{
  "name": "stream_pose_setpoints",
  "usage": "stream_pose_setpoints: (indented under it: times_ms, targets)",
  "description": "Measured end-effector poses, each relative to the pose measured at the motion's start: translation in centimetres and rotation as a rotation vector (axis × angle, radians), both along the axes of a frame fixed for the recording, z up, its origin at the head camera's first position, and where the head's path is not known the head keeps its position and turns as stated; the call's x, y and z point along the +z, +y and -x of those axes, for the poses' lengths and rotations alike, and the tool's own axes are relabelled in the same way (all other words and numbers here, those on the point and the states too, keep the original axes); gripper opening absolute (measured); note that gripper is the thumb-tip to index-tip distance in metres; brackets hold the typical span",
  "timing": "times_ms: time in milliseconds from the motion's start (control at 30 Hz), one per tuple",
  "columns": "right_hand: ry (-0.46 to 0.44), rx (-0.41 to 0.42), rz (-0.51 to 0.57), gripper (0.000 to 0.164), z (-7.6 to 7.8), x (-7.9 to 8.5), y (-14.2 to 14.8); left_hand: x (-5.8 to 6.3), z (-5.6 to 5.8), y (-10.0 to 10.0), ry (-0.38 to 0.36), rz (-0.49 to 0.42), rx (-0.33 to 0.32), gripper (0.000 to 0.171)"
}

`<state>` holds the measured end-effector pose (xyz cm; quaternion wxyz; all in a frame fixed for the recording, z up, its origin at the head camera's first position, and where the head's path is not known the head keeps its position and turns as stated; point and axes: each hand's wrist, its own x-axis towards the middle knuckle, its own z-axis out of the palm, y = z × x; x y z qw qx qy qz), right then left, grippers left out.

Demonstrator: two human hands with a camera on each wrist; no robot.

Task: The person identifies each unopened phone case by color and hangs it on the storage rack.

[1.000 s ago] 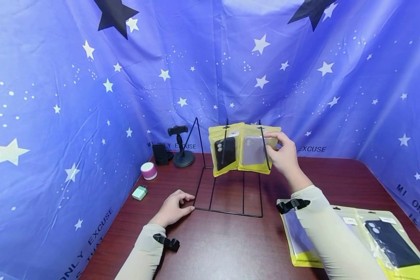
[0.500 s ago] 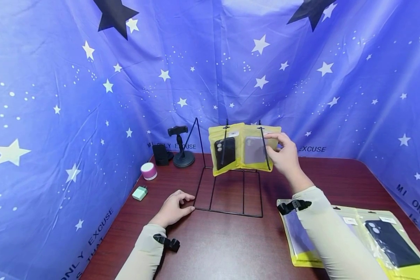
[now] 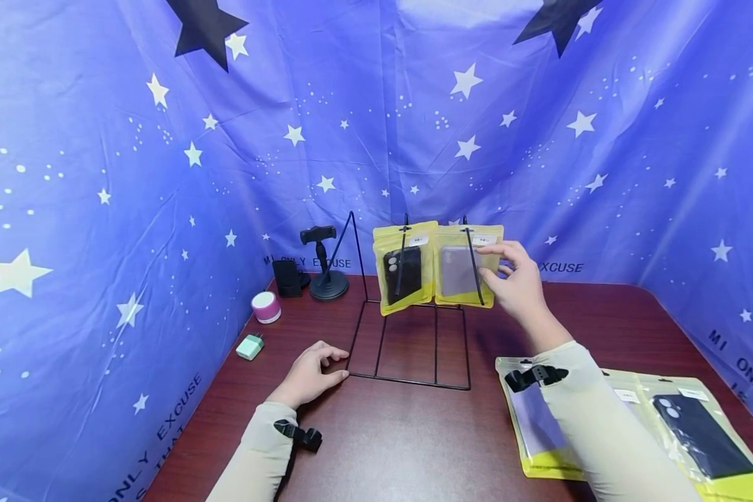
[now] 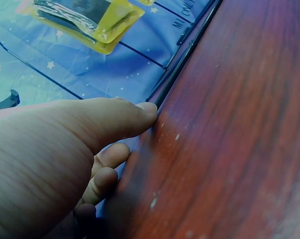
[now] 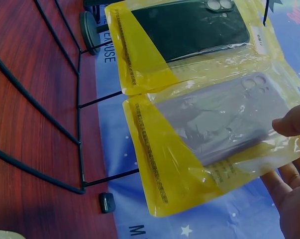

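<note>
In the head view a black wire display rack stands on the table. Two yellow-edged clear pouches hang on its prongs: one holds a black phone case, the other a lavender phone case. My right hand holds the right edge of the lavender case's pouch, its thumb over the front and fingers behind in the right wrist view. At the rack's front left corner, my left hand pinches the base wire; its thumb lies against the wire in the left wrist view.
More pouched phone cases lie at the front right, partly under the right sleeve. Along the left stand a phone holder, a small black stand, a pink-and-white cylinder and a green charger plug. Starry cloth encloses the table.
My right hand has shifted slightly right along the pouch edge. The lavender case's pouch has swung straighter, and its white label shows. The left hand and rack are unmoved.
</note>
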<state>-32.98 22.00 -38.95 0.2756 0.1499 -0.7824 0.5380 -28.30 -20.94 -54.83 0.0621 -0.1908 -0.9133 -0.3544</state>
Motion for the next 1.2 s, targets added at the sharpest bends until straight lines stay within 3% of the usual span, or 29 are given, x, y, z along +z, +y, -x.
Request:
stream_pose_setpoints:
  times_ms: [333,700,867,1200]
  targets:
    - [0.133,0.065,0.044,0.036,-3.9,1.9,0.3,0.3,-0.2,0.1,-0.015,-0.001,0.009,0.032]
    - [0.183,0.053,-0.005,0.037,-7.0,2.0,2.5,0.1,-0.1,0.0,-0.015,0.005,0.003,0.032]
    - [0.195,0.007,-0.047,0.04,-8.3,1.3,4.3,0.1,0.0,0.0,-0.005,0.002,-0.001,0.032]
    - [0.132,-0.1,-0.096,0.051,-8.9,-2.3,9.9,0.0,0.0,0.0,-0.011,0.005,0.013,0.032]
